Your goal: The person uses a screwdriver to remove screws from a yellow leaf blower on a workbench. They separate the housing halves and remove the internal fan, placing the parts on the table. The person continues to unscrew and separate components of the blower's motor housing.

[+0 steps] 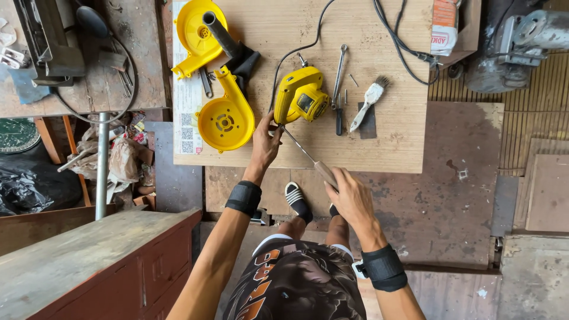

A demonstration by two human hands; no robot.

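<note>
Head view, looking down at a plywood board point(379, 142) serving as work surface. The left hand point(265, 144) is resting at the rear of the yellow motor housing point(301, 99), fingers curled against its lower left edge and bracing it; how firmly they are closing I cannot tell. The right hand point(349, 194) is wrapping shut around the wooden handle of a screwdriver point(308, 159), whose thin shaft is running up and left to the housing's underside, tip meeting the body just beside the left hand. The housing is sitting near the board's middle, its black cord point(296, 50) trailing toward the far edge. Both wrists are wearing black bands. To the left, two yellow blower shell halves point(225, 118) are lying open, one near, one farther, with a black nozzle point(228, 44) lying between them, all partly on a printed sheet point(186, 112). Right of the housing, close by: a slim spanner point(339, 74), a small dark-handled tool below it, loose screws, and a white-handled brush point(368, 101) lying on a dark patch. None of these is crossing the screwdriver's line; the spanner is lying just beside the housing's right side. A second black cable point(403, 44) is crossing the far right corner. Below the board, sandalled feet point(296, 201) are showing on the floor, and a wooden cabinet point(101, 261) is standing at lower left.
</note>
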